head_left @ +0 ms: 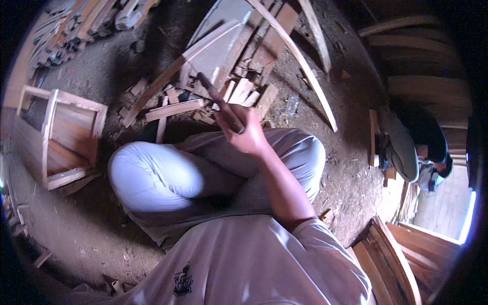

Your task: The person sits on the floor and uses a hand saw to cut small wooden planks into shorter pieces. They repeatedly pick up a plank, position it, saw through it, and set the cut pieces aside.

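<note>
My right hand (pixel 245 133) is raised above my crossed legs, its fingers wrapped round a long, dark hand tool (pixel 217 97). The tool slants up and left, and blur hides its exact kind. Beyond its far end, a long pale wood strip (pixel 185 60) slopes across a scrap pile. A short wood block (pixel 174 110) lies among the offcuts, just left of the tool and near my knees. My left hand does not show.
Wooden offcuts (pixel 243 92) and boards litter the dirt floor ahead. A box-like wooden frame (pixel 51 140) stands at left, with stacked wood (pixel 84 25) behind it. A curved strip (pixel 305 66) leans on the right. Curved wooden pieces (pixel 389 262) lie at lower right.
</note>
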{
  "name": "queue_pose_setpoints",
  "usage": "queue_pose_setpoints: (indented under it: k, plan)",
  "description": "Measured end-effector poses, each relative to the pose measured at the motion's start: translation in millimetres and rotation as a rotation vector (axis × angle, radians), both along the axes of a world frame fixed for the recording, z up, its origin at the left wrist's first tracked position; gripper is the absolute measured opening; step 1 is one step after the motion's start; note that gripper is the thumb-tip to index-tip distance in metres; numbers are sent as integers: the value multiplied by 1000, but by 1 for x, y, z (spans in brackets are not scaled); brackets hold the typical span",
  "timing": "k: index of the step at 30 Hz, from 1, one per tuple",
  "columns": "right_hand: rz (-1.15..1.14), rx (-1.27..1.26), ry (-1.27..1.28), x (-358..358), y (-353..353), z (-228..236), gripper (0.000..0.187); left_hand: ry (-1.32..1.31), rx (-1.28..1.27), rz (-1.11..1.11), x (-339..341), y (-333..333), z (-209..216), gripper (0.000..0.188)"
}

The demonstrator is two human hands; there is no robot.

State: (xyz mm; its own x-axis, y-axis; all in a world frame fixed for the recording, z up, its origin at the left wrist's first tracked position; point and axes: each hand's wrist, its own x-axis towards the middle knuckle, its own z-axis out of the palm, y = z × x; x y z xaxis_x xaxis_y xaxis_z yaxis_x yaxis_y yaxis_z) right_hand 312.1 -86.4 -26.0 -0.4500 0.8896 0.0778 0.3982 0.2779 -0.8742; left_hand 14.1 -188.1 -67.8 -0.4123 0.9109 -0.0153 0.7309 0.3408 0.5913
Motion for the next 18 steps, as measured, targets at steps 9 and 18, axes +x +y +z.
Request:
queue_pose_setpoints:
  k: [9, 18]
  plan:
    - [12, -20, 18, 0, 0, -10, 21, 22, 18, -8, -4, 8, 0, 24]
    - [-15, -54, 5, 1, 0, -2, 21, -3, 55, 5, -5, 14, -5, 23]
